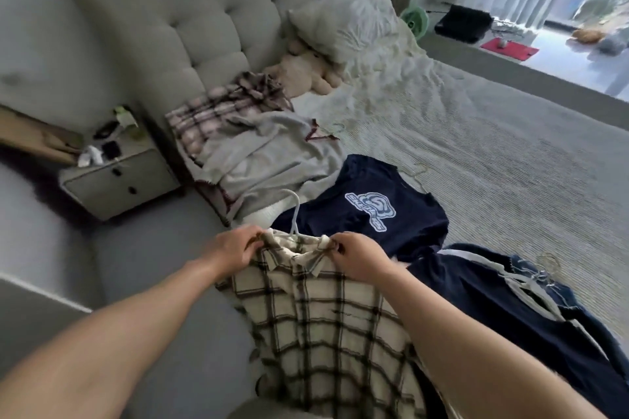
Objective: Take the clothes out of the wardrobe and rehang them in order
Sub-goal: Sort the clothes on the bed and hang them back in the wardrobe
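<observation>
A cream plaid shirt point(323, 323) hangs in front of me on a white hanger point(295, 214) whose hook sticks up between my hands. My left hand point(235, 250) pinches the shirt's left shoulder by the collar. My right hand point(360, 257) pinches the right shoulder. On the bed lie a navy T-shirt with a light blue logo point(371, 211), a dark navy garment with white trim point(503, 296), a grey garment point(269, 156) and a pink plaid garment point(218, 112).
The bed point(476, 153) carries a pillow point(347, 24) and a plush toy point(306, 71) near the tufted headboard point(204, 27). A nightstand point(119, 177) with small items stands at the left. A window ledge point(510, 44) runs along the far right.
</observation>
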